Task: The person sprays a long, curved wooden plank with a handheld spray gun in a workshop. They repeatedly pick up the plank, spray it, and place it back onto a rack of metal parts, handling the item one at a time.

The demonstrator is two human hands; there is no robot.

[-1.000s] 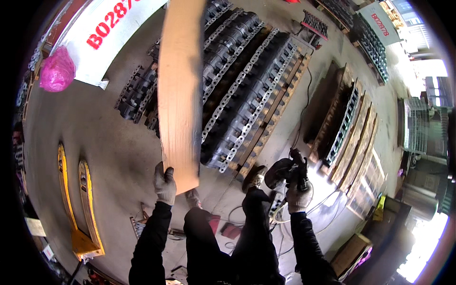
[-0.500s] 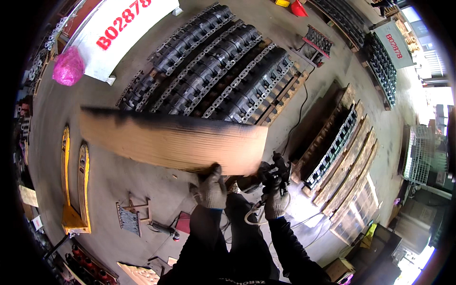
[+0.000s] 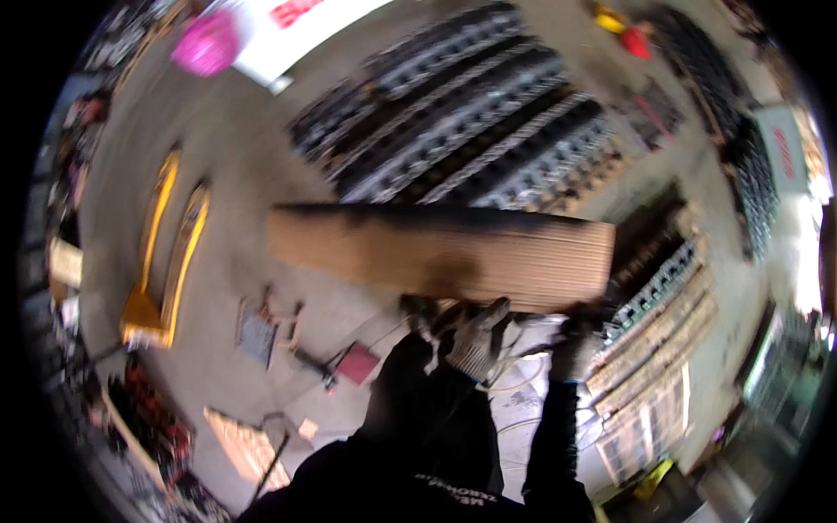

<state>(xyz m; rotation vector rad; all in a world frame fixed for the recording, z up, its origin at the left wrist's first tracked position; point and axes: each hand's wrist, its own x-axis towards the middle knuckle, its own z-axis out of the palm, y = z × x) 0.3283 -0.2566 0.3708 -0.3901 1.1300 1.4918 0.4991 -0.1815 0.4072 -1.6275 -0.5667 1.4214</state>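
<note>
A long brown cardboard sheet [image 3: 436,253], blackened along its far edge, spans the space in front of me. My left hand [image 3: 475,344], in a grey knit glove, grips its near edge with the thumb uppermost. My right hand [image 3: 573,349], also gloved, is at the sheet's near right corner. It is closed around a dark spray gun [image 3: 586,321], blurred by motion, with a pale hose [image 3: 523,376] trailing near it. Beyond the cardboard lie rows of black ribbed metal castings [image 3: 471,113], partly hidden by the sheet.
To the right, another long casting [image 3: 649,292] rests beside wooden pallets [image 3: 658,336]. A yellow pallet jack [image 3: 148,318] stands at left. Nearer are a small stand [image 3: 259,336] and a dark red plate [image 3: 357,363] on the floor. A white panel [image 3: 296,39] and pink bundle [image 3: 207,44] are far left.
The view has swung, so the surroundings sit further right or lower. The cardboard has moved right in the picture, with both hands still holding their things.
</note>
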